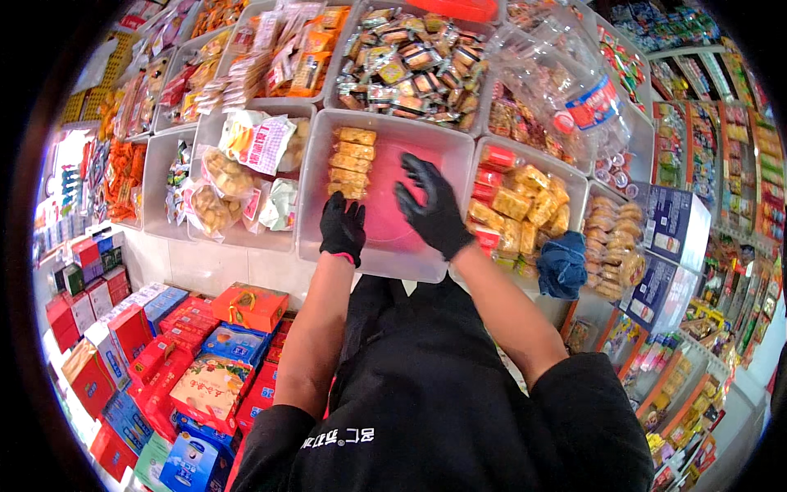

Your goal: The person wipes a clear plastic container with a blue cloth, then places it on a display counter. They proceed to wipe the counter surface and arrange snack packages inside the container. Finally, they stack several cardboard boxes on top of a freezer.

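Note:
Before me stands a translucent plastic bin (424, 130) with a pink bottom. Along its left side runs a short column of several golden wrapped snack packets (352, 161), laid flat one after another. My left hand (343, 227), in a black glove, is at the near end of this column. Its fingertips meet or nearly meet the closest packet, and it grips nothing that I can see. Over the bare pink bottom is my right hand (435, 209), also black-gloved, fingers spread and holding nothing. A neighbouring bin on the right holds similar golden packets (516, 203) in a loose heap, with red packets among them.
A blue cloth (562, 265) hangs on the right bin's near corner. Bagged biscuits (224, 190) fill the left bin; small wrapped cakes (412, 61) lie behind. A clear plastic jar (590, 101) rests at the back right. Stacked gift boxes (212, 381) stand low at left.

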Available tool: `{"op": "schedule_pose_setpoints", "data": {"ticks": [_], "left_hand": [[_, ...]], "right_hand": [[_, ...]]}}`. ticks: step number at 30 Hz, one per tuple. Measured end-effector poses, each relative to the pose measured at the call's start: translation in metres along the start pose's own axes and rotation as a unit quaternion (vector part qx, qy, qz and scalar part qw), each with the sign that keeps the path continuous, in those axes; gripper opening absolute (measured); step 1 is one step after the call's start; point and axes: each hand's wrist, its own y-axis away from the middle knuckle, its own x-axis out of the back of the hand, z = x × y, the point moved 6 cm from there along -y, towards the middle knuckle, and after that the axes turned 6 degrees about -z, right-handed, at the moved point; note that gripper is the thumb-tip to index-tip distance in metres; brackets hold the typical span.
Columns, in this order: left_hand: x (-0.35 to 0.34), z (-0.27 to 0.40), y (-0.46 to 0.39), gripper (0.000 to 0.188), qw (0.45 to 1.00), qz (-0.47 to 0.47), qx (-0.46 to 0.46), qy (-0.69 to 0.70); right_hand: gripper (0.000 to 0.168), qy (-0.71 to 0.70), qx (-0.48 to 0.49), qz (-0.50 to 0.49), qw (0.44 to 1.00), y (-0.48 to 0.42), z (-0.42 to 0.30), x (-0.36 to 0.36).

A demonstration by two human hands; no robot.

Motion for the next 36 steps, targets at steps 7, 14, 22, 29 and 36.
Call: {"op": "schedule_pose_setpoints", "data": {"ticks": [7, 14, 22, 29, 36], "left_hand": [[0.008, 0.003, 0.016, 0.059, 0.999, 0.015, -0.029, -0.040], [-0.033, -0.017, 0.057, 0.059, 0.935, -0.036, -0.215, -0.280], [-0.176, -0.101, 0.196, 0.057, 0.510, -0.249, -0.445, -0.693], [-0.165, -0.135, 0.213, 0.056, 0.429, -0.220, -0.421, -0.769], [-0.147, -0.128, 0.198, 0.055, 0.448, -0.180, -0.419, -0.769]], "right_hand": [[0.063, 0.436, -0.083, 0.192, 0.875, 0.115, 0.047, 0.199], [0.076, 0.376, -0.306, 0.096, 0.869, 0.118, 0.079, 0.219], [0.055, 0.126, -0.080, -0.083, 0.985, 0.091, 0.073, 0.222], [0.069, 0.399, -0.094, -0.286, 0.866, 0.061, 0.104, 0.169], [0.077, 0.402, -0.120, -0.336, 0.843, 0.057, 0.105, 0.164]]}}
